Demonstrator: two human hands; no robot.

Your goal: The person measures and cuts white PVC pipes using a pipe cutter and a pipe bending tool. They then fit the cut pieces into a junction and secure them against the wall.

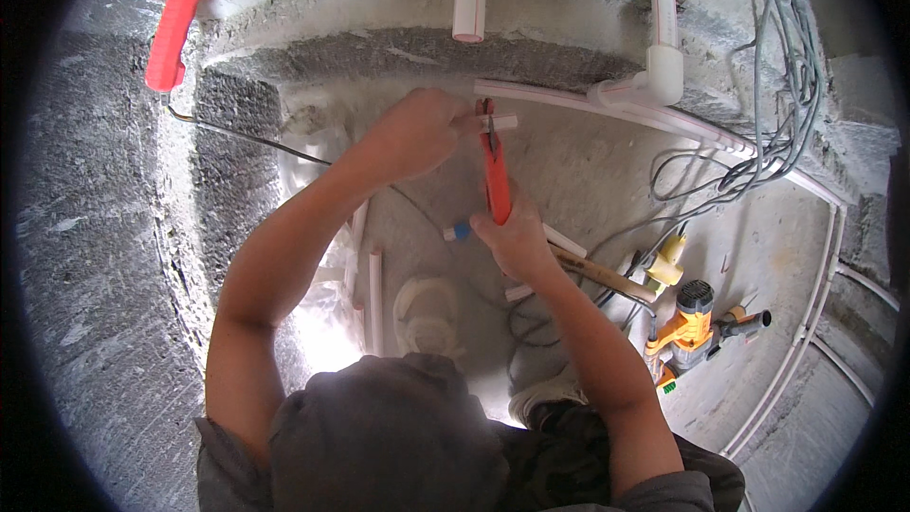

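Observation:
My right hand (519, 235) is closed around the handle of a red pipe cutter (497, 180), which points away from me. The cutter's jaws sit around a short white plastic pipe (505, 121). My left hand (428, 133) grips that pipe from the left side, its fingers close to the jaws. The pipe's free end sticks out to the right of the cutter. Whether the blade has bitten into the pipe cannot be seen.
A red corded tool (180, 24) rests at upper left. White pipes (470, 0) run along wall and floor. Grey cables (791, 66) hang at right. An orange power drill (690, 330), a yellow plug-like piece (666, 265) and a wooden handle (607, 277) lie right of my feet.

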